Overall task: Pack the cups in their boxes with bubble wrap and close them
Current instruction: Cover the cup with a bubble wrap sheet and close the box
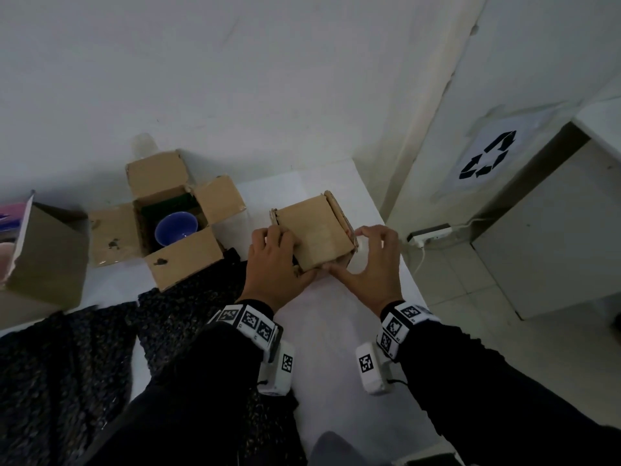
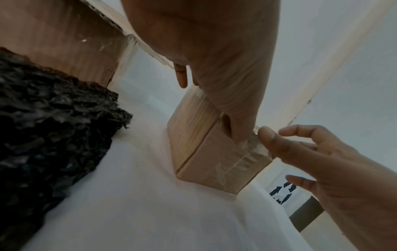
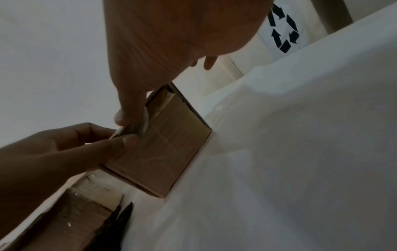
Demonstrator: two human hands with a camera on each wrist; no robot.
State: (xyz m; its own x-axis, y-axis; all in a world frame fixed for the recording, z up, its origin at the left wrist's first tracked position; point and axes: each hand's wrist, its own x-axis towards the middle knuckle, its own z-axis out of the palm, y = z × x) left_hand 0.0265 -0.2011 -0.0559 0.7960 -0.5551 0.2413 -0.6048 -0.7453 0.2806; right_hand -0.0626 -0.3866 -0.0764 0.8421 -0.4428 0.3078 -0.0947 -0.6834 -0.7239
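A small brown cardboard box (image 1: pixel 316 233) stands on the white table (image 1: pixel 336 348) with its top flaps folded down. My left hand (image 1: pixel 275 260) grips its left side, fingers over the top flap and thumb (image 2: pixel 240 129) on the near face. My right hand (image 1: pixel 369 257) arches beside the right side; its thumb (image 3: pixel 126 117) touches the near top edge, while the fingers stay loosely curved and spread. To the left, a larger box (image 1: pixel 111 237) lies open with a blue cup (image 1: pixel 175 227) inside. Dark bubble wrap (image 1: pixel 67 364) covers the near left of the table.
Another cardboard box (image 1: pixel 47 257) stands at the far left. The table's right edge runs close to the small box; beyond it lie a tiled floor, a power strip (image 1: pixel 430 234) and a cabinet with a recycling sign (image 1: pixel 487 159). A white wall rises behind.
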